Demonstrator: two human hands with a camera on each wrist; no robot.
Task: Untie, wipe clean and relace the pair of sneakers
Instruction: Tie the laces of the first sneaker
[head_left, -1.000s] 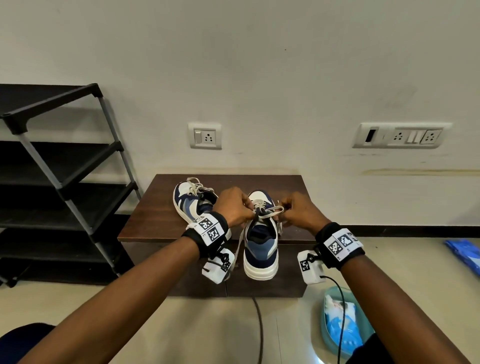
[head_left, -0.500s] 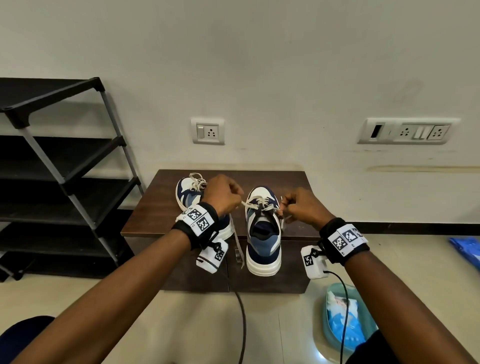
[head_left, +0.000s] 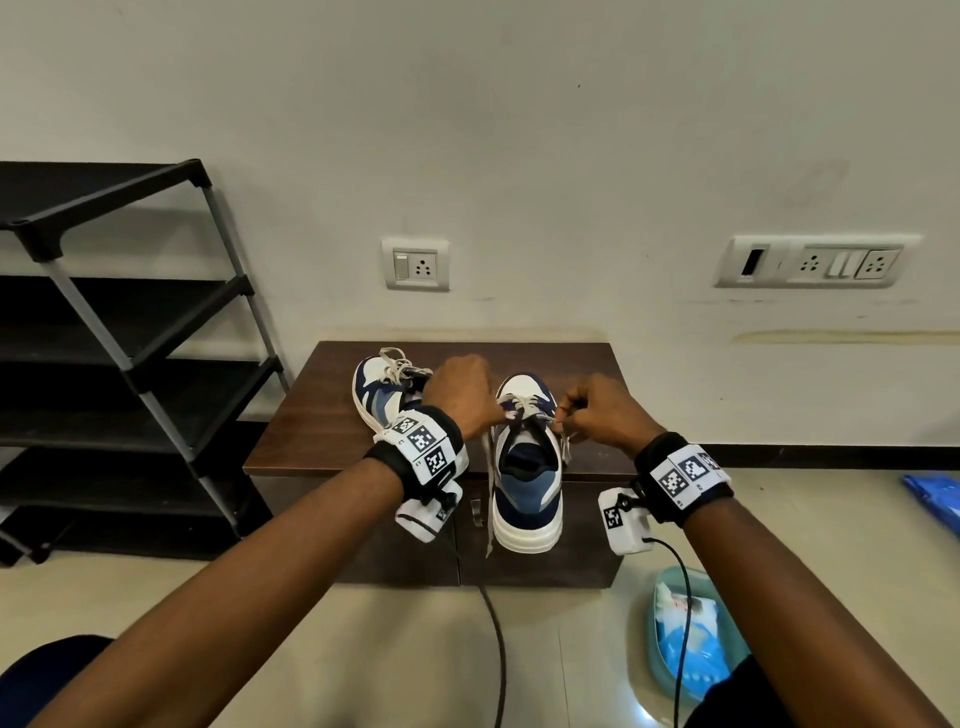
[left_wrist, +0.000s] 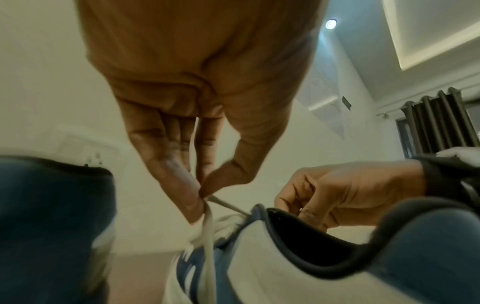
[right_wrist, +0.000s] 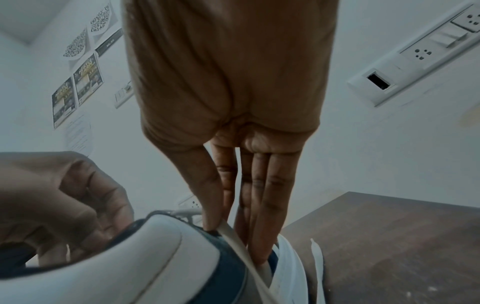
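Item 1, wooden cabinet (head_left: 317, 426): dark brown, low, set against the wall; taken here as the landmark.

Item 2, near sneaker (head_left: 527, 488): white, navy and blue, on the cabinet top at its front edge, heel overhanging toward the person, toe toward the wall. Laces (head_left: 522, 405) off-white, threaded through the upper eyelets; one loose end hangs down past the cabinet front on the shoe's left side.

Item 3, second sneaker (head_left: 379, 395): same colours, on the cabinet top to the left of the first and further back, laces bunched on top, partly hidden behind the left wrist.

Item 4, left hand (head_left: 462, 395): above the cabinet top at the near sneaker's left side, thumb and forefinger pinched together on a lace strand, drawn taut from the eyelets.

Item 5, right hand (head_left: 602, 410): at the near sneaker's right side, thumb and fingers closed on the other lace strand beside the tongue.

Item 6, black shelf rack (head_left: 130, 332): left of the cabinet, on the floor.

Item 7, teal basin (head_left: 655, 597): on the floor in front of the cabinet's right corner, holding blue and white material.

Item 8, wall socket (head_left: 415, 264): above the cabinet.
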